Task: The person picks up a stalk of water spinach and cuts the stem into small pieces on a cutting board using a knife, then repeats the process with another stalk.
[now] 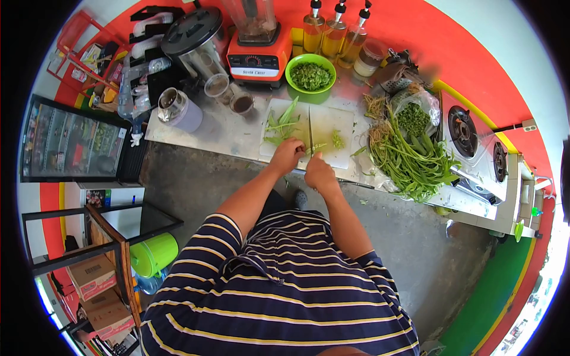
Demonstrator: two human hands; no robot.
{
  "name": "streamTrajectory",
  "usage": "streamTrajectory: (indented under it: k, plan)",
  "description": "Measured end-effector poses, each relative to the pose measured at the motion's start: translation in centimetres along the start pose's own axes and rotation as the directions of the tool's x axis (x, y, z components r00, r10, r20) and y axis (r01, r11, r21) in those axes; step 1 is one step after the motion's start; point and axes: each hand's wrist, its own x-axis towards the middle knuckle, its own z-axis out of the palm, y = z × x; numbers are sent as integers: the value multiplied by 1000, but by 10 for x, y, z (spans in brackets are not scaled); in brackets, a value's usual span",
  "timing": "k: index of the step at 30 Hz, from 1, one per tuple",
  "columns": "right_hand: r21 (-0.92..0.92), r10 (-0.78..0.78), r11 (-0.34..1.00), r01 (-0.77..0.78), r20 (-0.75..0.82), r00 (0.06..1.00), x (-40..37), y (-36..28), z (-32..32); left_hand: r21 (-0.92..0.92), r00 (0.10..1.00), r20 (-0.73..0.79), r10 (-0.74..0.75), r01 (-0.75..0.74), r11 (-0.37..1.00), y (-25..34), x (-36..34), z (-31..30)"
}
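A white cutting board (338,121) lies at the counter's front edge. My right hand (321,174) is closed around the handle of a knife (310,127), its thin blade pointing away from me across the board. Just left of the blade, my left hand (288,155) has its fingers closed on leafy green stems (284,123) lying on the board. Small cut pieces (338,140) of green stem lie right of the blade. Behind the board stands a green bowl (311,90) filled with chopped greens.
Right of the board is a large pile of leafy greens (409,157), near a gas stove (475,136). A red blender (256,56), pump bottles (334,29), a cup of dark liquid (242,104) and a white-purple container (185,113) stand along the counter.
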Motion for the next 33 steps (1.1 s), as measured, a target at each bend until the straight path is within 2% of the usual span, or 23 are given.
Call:
streamTrajectory:
  k: [3, 5, 7, 9, 11, 16, 19, 21, 25, 28, 33]
  plan:
    - [18, 38, 999, -37, -13, 999, 0, -1, 14, -44, 1000, -16, 23, -23, 999, 1, 0, -1]
    - [34, 3, 999, -2, -48, 999, 5, 0, 15, -56, 1000, -1, 18, -18, 998, 0, -2, 1]
    - [29, 6, 1000, -6, -18, 1000, 2, 0, 2, -26, 993, -69, 91, -93, 995, -5, -2, 5]
    - [30, -3, 1000, 3, -3, 1000, -2, 0, -2, -25, 994, -67, 86, -88, 996, -4, -4, 7]
    - [-58, 2, 998, -3, -17, 1000, -12, 2, 9, -25, 995, -71, 72, -74, 997, -5, -3, 6]
    - [-72, -8, 997, 6, -28, 1000, -2, 4, 9, 22, 991, -83, 105, -103, 994, -5, -2, 7]
    - [-88, -46, 995, 45, -17, 999, -2, 2, 4, 6, 996, -57, 65, -65, 998, -5, 0, 7]
    - [-13, 11, 1000, -12, -40, 999, -9, 1, 10, 6, 998, -42, 50, -49, 999, -4, 1, 4]
    - [-36, 23, 999, -24, -26, 999, -10, 1, 11, -31, 1000, -24, -13, 12, 999, 1, 2, 4]
    - [-42, -32, 999, 30, -43, 999, -6, 1, 6, -17, 999, -33, 28, -28, 999, 1, 2, 3]
    - [-7, 22, 1000, -23, -35, 999, -10, 1, 15, 1, 1000, -4, 19, -19, 1000, -1, 5, 2]
